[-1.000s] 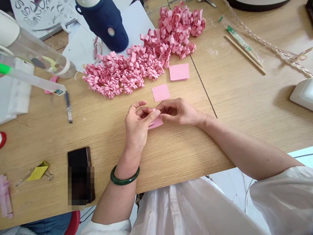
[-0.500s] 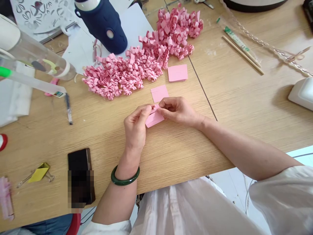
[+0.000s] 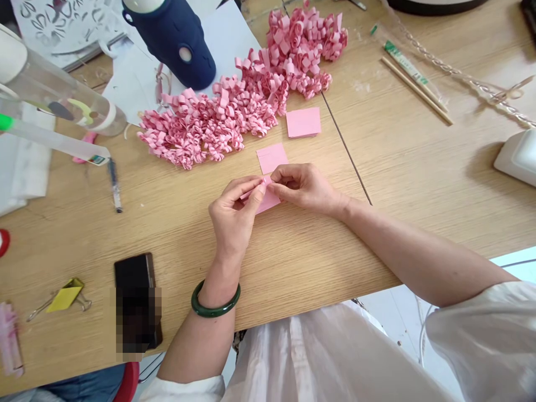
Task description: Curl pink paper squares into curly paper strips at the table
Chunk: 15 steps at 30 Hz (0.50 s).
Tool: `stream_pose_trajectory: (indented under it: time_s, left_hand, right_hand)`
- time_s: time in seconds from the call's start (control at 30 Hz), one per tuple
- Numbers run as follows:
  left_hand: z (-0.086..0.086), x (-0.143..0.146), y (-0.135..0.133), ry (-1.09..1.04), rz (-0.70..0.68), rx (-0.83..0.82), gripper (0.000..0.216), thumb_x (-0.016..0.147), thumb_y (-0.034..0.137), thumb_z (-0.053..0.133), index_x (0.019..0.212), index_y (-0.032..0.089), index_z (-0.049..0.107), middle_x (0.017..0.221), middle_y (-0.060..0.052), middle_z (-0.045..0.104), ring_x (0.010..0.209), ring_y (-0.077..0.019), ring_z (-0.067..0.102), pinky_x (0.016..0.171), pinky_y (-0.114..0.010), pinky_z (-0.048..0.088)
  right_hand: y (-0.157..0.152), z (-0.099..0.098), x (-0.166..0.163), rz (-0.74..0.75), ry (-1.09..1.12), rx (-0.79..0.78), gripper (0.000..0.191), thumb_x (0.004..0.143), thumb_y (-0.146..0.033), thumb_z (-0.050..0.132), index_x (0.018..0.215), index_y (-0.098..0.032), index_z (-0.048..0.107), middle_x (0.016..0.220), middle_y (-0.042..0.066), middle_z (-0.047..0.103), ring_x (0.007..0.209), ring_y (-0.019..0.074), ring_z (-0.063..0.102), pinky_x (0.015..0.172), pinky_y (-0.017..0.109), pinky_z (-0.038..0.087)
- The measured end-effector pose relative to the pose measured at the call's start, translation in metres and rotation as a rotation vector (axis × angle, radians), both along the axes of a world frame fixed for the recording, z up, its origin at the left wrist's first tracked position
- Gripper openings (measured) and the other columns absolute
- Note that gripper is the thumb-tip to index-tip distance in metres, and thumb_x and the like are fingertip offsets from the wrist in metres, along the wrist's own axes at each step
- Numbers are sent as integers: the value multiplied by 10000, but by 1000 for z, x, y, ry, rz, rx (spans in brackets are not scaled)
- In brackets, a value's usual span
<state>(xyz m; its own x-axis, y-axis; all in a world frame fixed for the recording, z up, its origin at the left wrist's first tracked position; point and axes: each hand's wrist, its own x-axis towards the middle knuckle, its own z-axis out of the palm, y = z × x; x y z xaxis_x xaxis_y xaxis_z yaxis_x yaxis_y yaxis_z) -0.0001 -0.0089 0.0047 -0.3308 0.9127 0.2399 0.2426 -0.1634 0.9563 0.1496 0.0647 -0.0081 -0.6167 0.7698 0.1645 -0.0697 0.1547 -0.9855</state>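
Note:
My left hand, with a dark green bangle on its wrist, is closed, thumb and fingertips pinching a small pink paper strip. From the other side my right hand meets it in a pinch on the same strip; its exact shape is mostly hidden by the fingers. Beneath the fingertips lies a pink paper slip, partly covered by my left hand. Just beyond is another pink slip with cut lines, and farther back a small stack of pink paper. A long heap of curled pink paper flowers stretches behind them.
A dark blue bottle and a clear bottle stand at the back left. Left of my hands lie a pen, a phone and a yellow binder clip. Wooden chopsticks rest at right.
My left thumb and fingers have shifted slightly over the pink slip and now cover more of it. Both hands stay together at the strip. The view has moved a little.

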Motion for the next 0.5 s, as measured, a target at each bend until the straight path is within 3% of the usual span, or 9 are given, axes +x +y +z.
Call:
stream_pose_trajectory:
  time_s: [0.2, 0.5]
  left_hand:
    - [-2, 0, -1, -12, 6, -11, 67, 844, 226, 767, 889, 252, 810, 946, -10, 776, 917, -136, 715, 824, -257, 567]
    - [-2, 2, 1, -13, 63, -31, 45, 785, 249, 818, 796, 222, 783, 879, -9, 763, 877, -151, 721, 836, -289, 578]
  right_hand:
    - [-1, 0, 1, -8, -42, 34, 428, 913, -524, 655, 738, -150, 543, 656, -32, 499, 601, 69, 396, 551, 227, 317]
    - [-1, 2, 3, 15, -100, 104, 165, 911, -273, 597, 847, -124, 627, 685, -20, 561, 639, 84, 454, 603, 230, 364]
